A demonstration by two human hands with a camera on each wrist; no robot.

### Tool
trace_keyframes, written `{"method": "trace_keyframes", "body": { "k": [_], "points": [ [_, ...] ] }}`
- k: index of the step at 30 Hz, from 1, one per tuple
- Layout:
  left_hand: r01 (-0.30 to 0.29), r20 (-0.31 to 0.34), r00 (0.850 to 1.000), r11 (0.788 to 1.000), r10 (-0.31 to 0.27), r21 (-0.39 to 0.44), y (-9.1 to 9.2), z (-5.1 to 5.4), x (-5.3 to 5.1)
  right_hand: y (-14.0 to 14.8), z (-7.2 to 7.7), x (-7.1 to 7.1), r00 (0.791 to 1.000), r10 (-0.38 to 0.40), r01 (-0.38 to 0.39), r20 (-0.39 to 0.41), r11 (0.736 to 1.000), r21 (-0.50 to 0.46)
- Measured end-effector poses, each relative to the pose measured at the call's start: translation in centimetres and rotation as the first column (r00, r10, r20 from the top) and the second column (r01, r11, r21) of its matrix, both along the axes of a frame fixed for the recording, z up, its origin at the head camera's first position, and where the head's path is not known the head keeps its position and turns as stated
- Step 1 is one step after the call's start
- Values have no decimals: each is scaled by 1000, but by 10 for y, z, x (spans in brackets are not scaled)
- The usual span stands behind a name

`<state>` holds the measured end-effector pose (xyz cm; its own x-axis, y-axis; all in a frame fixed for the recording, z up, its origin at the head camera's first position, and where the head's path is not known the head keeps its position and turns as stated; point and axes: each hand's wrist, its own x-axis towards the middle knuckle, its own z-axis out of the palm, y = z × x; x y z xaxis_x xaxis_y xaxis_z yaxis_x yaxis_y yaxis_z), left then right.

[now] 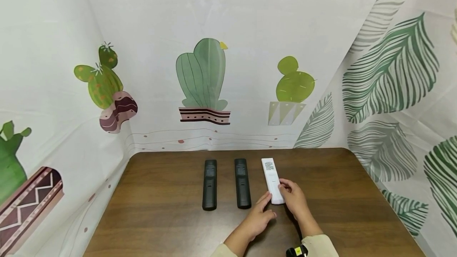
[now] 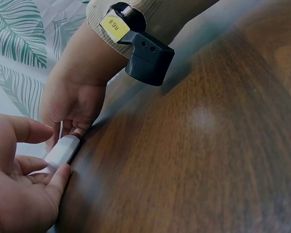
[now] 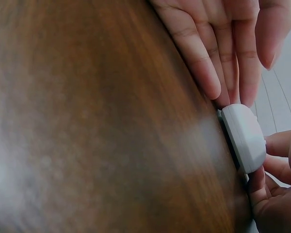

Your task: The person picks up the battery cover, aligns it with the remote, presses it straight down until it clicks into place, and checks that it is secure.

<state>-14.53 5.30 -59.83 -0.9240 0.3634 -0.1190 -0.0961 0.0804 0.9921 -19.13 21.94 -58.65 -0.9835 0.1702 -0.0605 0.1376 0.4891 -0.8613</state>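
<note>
A white remote control [image 1: 273, 181] lies back side up on the brown table, its label at the far end. From its left, my left hand [image 1: 258, 216] touches the near end with straight fingers, its thumb held apart. On the other side my right hand [image 1: 296, 200] pinches the near right edge with thumb and bent fingers. In the right wrist view, the near end of the white remote control [image 3: 245, 138] sits between the two hands. Two black remote controls, one farther left [image 1: 209, 185] and one nearer [image 1: 242, 183], lie lengthwise beside it.
The wooden table [image 1: 160, 209] ends at a patterned cloth backdrop [image 1: 246, 11] behind and at both sides. A black wrist camera with a yellow label [image 1: 297, 251] is strapped to my right wrist, close above the tabletop.
</note>
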Motion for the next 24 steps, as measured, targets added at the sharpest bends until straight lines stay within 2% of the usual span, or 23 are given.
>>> {"method": "trace_keyframes", "body": {
  "k": [5,10,16,24],
  "points": [
    [4,0,1000,1000,-4,-7,0,1,2,-1,-1,1,1000,-1,1,0,1000,-6],
    [2,31,1000,1000,-2,-3,-1,2,2,-3,-1,0,1000,0,0,4,1000,-21],
    [-55,40,998,998,55,-10,-1,2,-1,-4,1,-2,1000,-17,17,6,995,-95],
    [-120,45,992,991,117,62,-3,6,3,-2,3,-1,998,-64,59,-20,982,-181]
  ]
}}
